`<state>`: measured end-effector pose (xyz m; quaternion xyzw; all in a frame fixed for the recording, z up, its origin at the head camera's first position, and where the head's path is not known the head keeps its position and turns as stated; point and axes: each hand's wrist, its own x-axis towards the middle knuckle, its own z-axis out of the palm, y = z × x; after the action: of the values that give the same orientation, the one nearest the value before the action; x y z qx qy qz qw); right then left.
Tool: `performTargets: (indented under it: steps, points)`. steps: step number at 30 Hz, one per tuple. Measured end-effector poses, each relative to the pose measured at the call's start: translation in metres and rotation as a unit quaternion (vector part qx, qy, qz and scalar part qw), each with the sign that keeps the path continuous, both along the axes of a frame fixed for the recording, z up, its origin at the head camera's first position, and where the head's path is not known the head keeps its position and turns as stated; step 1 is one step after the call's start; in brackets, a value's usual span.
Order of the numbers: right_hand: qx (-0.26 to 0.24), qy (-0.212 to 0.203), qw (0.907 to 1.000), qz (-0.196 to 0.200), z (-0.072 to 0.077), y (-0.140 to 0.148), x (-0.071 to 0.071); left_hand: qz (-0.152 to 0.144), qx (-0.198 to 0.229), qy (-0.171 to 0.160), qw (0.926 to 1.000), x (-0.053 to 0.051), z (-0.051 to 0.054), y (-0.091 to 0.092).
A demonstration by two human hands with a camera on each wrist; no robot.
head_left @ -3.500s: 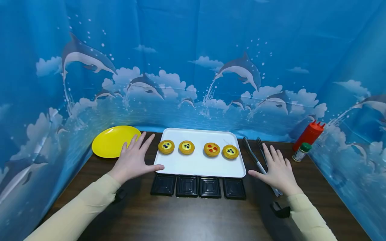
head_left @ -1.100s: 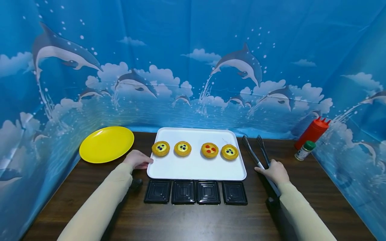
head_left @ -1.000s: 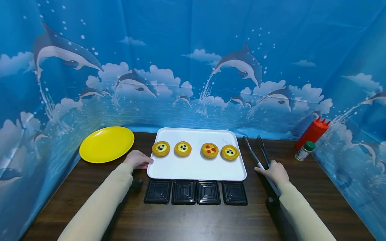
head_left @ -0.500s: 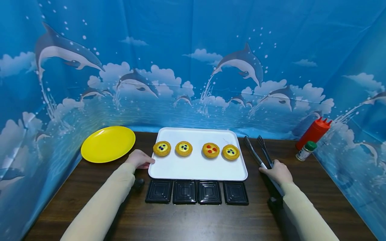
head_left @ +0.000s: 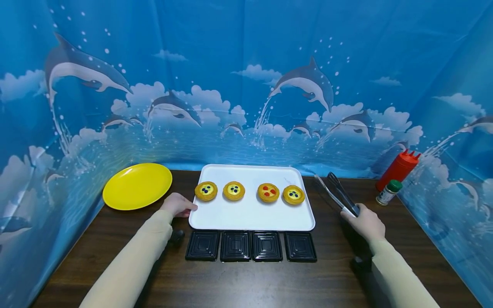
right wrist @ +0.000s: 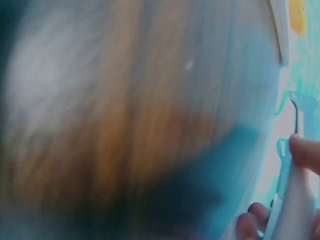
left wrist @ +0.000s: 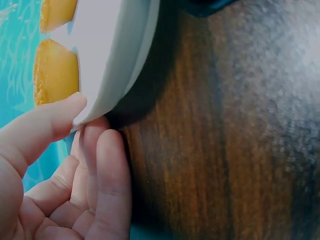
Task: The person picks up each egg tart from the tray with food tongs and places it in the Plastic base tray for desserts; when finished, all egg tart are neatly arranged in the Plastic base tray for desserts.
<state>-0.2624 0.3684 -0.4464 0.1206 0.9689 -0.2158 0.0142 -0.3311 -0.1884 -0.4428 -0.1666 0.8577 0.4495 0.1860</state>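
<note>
My left hand (head_left: 178, 205) pinches the left edge of a white tray (head_left: 246, 218); in the left wrist view the thumb lies over the rim and curled fingers below it. Several egg tarts stand in a row on the tray, among them a tart with red pieces (head_left: 268, 192) and a tart with dark berries (head_left: 233, 191). To the tray's right, my right hand (head_left: 367, 222) grips a pair of tongs (head_left: 348, 211) by the arms, their heads pointing away from me and apart. The right wrist view is blurred, with the thumb on the tongs (right wrist: 296, 200).
Several black square small trays (head_left: 235, 246) line up before the white tray. A yellow plate (head_left: 137, 186) leans at the back left. At the back right stand a red squeeze bottle (head_left: 397, 171) and a green-capped shaker jar (head_left: 389, 192). A dolphin-printed curtain (head_left: 246, 85) surrounds the table.
Both hands were spread above the table, then came down to the tray edge and the tongs. Lately the right hand has raised the tongs slightly and drawn them rightward; the left stayed put.
</note>
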Motion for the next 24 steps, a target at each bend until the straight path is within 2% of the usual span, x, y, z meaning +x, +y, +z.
performTargets:
  steps: [5,12,17,24]
  points:
    - [-0.02,0.025,0.9993,-0.021,0.002,0.007,0.009,0.003,0.004,-0.001,1.0,0.0,-0.002,0.001]
    - [-0.003,0.055,0.9981,-0.029,0.008,0.014,0.018,0.0,0.009,-0.007,0.9999,0.001,-0.003,-0.001]
    - [0.012,0.055,0.9982,-0.02,0.018,0.018,0.029,0.001,0.015,-0.014,0.9998,-0.001,-0.004,-0.003]
    - [0.019,0.041,0.9989,-0.005,0.029,0.02,0.044,-0.005,0.015,-0.01,0.9998,0.0,0.001,-0.002]
